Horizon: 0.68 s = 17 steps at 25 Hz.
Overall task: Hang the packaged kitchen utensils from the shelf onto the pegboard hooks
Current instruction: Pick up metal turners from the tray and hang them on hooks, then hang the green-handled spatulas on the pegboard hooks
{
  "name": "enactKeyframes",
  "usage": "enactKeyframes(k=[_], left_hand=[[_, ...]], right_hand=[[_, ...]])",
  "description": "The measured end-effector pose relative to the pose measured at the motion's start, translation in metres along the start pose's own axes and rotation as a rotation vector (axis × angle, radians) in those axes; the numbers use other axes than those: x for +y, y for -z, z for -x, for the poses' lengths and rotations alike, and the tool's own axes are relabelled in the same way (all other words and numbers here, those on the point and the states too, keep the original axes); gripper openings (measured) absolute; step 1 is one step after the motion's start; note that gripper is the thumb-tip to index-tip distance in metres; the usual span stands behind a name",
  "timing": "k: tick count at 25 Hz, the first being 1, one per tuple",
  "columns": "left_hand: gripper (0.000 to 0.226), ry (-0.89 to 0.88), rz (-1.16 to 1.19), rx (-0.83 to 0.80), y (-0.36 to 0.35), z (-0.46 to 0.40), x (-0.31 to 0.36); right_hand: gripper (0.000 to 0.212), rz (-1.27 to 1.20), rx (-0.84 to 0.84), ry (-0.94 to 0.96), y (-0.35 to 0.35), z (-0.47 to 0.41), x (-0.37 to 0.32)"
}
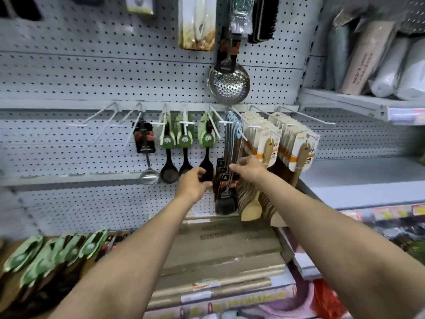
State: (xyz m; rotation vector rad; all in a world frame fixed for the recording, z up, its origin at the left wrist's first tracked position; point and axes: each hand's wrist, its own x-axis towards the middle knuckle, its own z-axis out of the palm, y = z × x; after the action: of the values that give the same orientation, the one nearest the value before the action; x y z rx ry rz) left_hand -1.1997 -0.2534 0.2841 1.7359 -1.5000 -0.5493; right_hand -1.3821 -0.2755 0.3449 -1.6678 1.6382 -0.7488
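Head view: both hands at the packed utensils (226,180) hanging on a pegboard (92,72) hook, centre.

Left hand (193,183), fingers curled, holds the bundle's left edge; right hand (249,168) pinches its thin metal stems. More green-carded spoons (53,254) wait on the shelf, lower left. Judged light, stiff, slippery in film; best gripped at the card top. Labels too blurred to read.

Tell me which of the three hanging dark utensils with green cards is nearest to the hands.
The rightmost dark green-carded utensil: its flat head sits just beside the left hand; the other two hang further left.
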Motion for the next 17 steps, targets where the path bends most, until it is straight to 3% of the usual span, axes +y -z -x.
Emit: enactKeyframes(k=[7, 12, 17], left_hand=[[0.051, -0.12, -0.303, 0.188, 0.14, 0.11, 0.01], [0.049, -0.17, -0.462, 0.301, 0.227, 0.167, 0.0], [0.046, -0.14, -0.509, 0.373, 0.303, 0.191, -0.054]], right_hand=[[0.062, 0.588, 0.002, 0.396, -0.019, 0.111, -0.064], [0.062, 0.692, 0.074, 0.673, -0.059, 0.163, -0.124], [0.058, 0.663, 0.072, 0.802, -0.136, 0.2, -0.195]])
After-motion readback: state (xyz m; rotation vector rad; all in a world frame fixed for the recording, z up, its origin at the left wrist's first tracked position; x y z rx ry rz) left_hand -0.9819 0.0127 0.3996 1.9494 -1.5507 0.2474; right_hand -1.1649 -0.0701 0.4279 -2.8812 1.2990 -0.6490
